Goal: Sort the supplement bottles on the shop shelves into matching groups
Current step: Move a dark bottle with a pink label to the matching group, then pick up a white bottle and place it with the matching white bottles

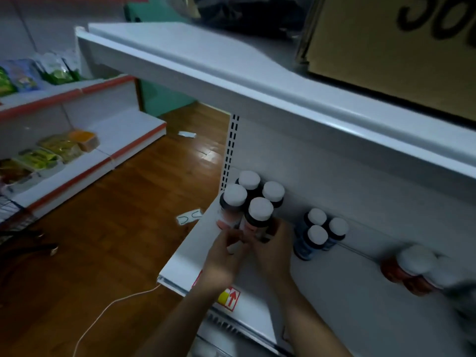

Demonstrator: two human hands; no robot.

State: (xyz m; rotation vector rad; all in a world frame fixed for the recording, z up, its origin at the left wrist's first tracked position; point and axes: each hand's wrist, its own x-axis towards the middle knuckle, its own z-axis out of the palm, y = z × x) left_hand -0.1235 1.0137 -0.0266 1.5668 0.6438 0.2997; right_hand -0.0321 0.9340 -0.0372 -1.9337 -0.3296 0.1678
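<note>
Several dark bottles with white caps and pink labels [233,202] stand clustered at the left end of the white shelf [347,292]. My left hand [226,249] touches the base of the front-left bottle. My right hand [273,247] grips the front-right pink-label bottle [258,215] low on its body. To the right stand three blue-label bottles [316,234] in a tight group. Farther right sit blurred red-label bottles [412,269] with white caps.
The upper shelf board [257,81] overhangs the bottles and carries a cardboard box [399,55]. Left of the unit lies wooden floor [116,228] with a white cable [108,305] and paper scraps. Another shelf unit [85,155] with snack packs stands at far left.
</note>
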